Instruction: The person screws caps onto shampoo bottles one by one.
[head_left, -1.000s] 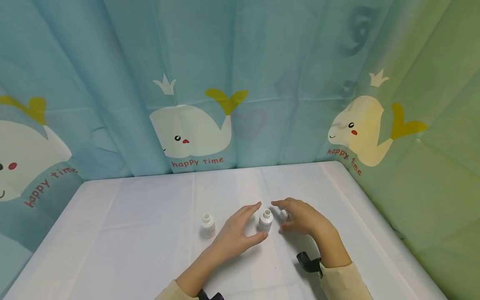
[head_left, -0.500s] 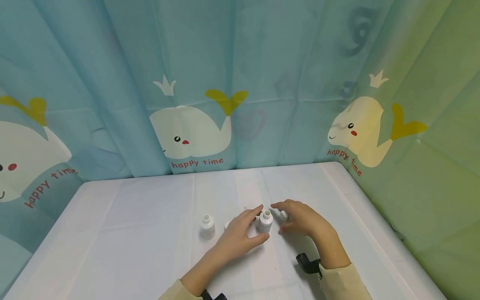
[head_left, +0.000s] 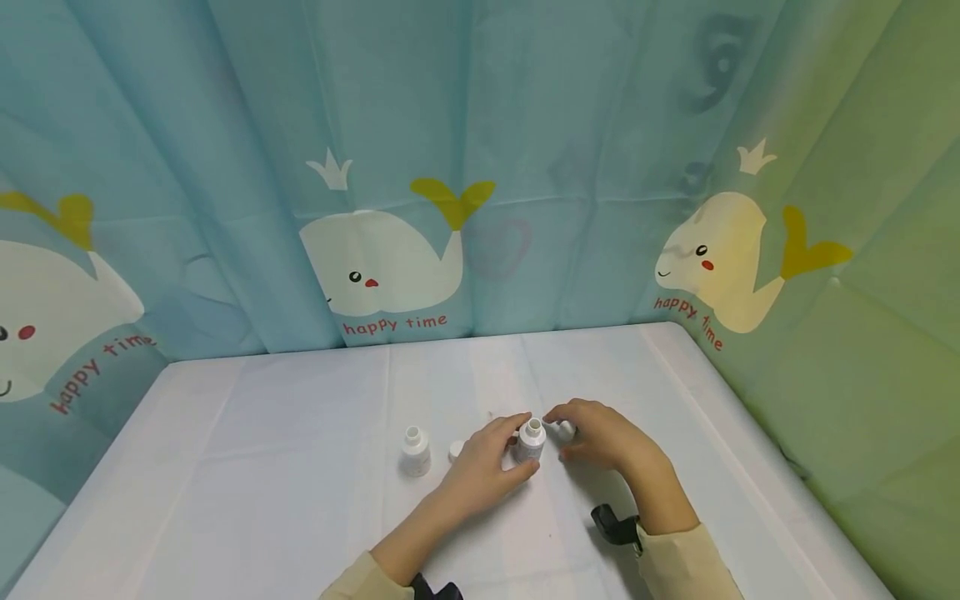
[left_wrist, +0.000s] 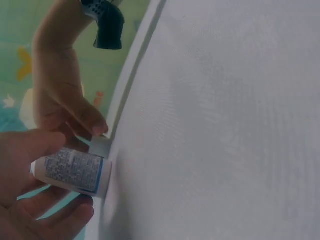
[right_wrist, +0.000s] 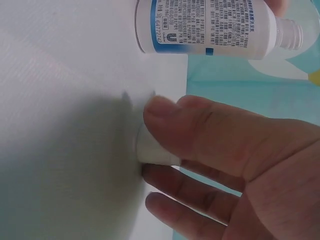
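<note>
Two small white bottles without caps stand upright on the white table. My left hand [head_left: 483,467] curls round the right-hand bottle [head_left: 531,442], thumb in front and fingers behind. In the left wrist view, the thumb lies against the upper side of this printed bottle [left_wrist: 72,170]. Close by on the right, my right hand [head_left: 600,437] has its thumb and fingers round a white cap [right_wrist: 156,147] on the table; the thumb hides part of it. The other bottle [head_left: 416,452] stands left of my left hand. A second white cap [head_left: 456,451] lies between them, partly hidden by that hand.
The white-covered table [head_left: 285,467] reaches back to a blue-green curtain [head_left: 540,167] printed with whales. Another curtain side [head_left: 862,375] runs along the right edge. Black wrist mounts [head_left: 617,525] sit at both sleeves.
My left hand has moved slightly right and closed in round the right-hand bottle, uncovering the cap on its left. My right hand has barely moved.
</note>
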